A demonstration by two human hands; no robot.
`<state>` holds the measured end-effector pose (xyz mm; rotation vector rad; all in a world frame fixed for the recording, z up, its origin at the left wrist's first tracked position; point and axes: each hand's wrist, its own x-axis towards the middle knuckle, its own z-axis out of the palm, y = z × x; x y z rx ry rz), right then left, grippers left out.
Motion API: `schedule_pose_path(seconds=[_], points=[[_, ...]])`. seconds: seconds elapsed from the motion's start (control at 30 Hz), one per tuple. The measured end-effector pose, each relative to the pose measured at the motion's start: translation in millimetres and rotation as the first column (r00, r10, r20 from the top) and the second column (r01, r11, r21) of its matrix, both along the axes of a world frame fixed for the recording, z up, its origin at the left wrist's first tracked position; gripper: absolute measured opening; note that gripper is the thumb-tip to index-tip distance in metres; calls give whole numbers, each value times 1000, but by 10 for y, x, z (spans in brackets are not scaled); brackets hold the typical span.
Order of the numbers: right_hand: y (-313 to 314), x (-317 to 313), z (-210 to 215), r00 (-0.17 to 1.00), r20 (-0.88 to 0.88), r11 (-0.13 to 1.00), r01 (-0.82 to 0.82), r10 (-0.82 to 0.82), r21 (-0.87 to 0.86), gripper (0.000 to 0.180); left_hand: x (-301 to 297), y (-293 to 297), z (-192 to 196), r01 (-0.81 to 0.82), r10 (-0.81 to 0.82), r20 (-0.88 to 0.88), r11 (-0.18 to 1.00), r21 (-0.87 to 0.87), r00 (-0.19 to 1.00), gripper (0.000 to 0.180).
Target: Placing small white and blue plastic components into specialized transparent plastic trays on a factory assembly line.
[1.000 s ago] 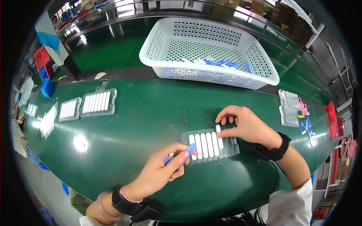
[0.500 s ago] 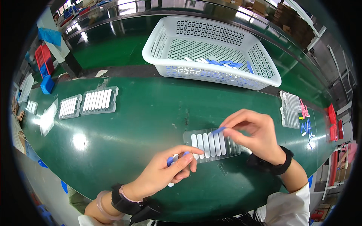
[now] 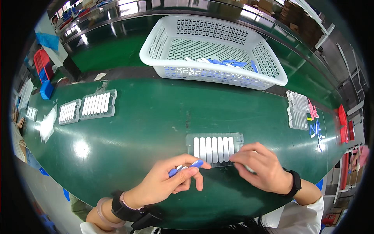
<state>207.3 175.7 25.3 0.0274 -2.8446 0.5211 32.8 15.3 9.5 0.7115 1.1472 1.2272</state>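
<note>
My left hand is closed round several flat, round-ended strips, blue and white; one blue strip sticks out by the index finger. Just beyond it lies a clear plastic tray with a row of white strips side by side. At the tray's right end is my right hand, its fingertips pinched together beside the last strip in the row. A bit of white shows between those fingers, but what it is I cannot make out. The hand hides the tray's right front corner.
A white perforated basket with loose blue and white strips stands at the back. Two filled trays lie on the left, near a clear sheet. On the right are stacked clear trays, with pink pieces and blue strips beside them.
My right hand has come down toward the tray's right end, and the blue strip it pinched no longer shows. The tray's row has one more white strip. My left hand keeps its strips.
</note>
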Motion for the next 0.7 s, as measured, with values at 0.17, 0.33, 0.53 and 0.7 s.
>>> schedule_pose_path(seconds=[0.17, 0.33, 0.53, 0.7], points=[[-204, -345, -3, 988, 130, 339, 95, 83, -936, 18, 0, -68, -15, 134, -126, 111, 989, -67, 986, 18], [26, -392, -20, 990, 139, 243, 137, -10, -960, 6, -21, -28, -38, 158, -127, 218, 979, -132, 968, 24], [579, -330, 104, 879, 421, 570, 469, -224, -674, 16, -16, -41, -79, -1, 45, 313, 990, -140, 949, 24], [608, -285, -86, 846, 468, 683, 501, -256, -532, 27, -6, -19, -94, 24, 33, 325, 985, -170, 945, 26]])
